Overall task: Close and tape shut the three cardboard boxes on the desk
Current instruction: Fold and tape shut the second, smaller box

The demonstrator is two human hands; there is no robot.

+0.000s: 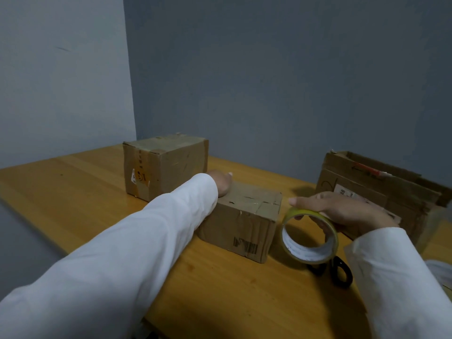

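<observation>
A small closed cardboard box (pixel 241 222) is seen at the centre of the frame on the wooden desk (pixel 73 192); its top flaps are down and taped. The left hand (pixel 220 183) is laid on the far left corner of this box, but how its fingers lie cannot be told, since a white sleeve (pixel 137 241) hides most of them. A roll of yellow tape (pixel 309 237) is gripped from above by the right hand (pixel 342 211), right of centre, with thumb and fingers curled over its upper rim. Black scissors (pixel 340 271) lie just beneath the roll. A taller taped box (pixel 165 165) stands left of centre, behind the small one. At the right edge an open-topped box (pixel 381 189) is seen, its flaps raised.
</observation>
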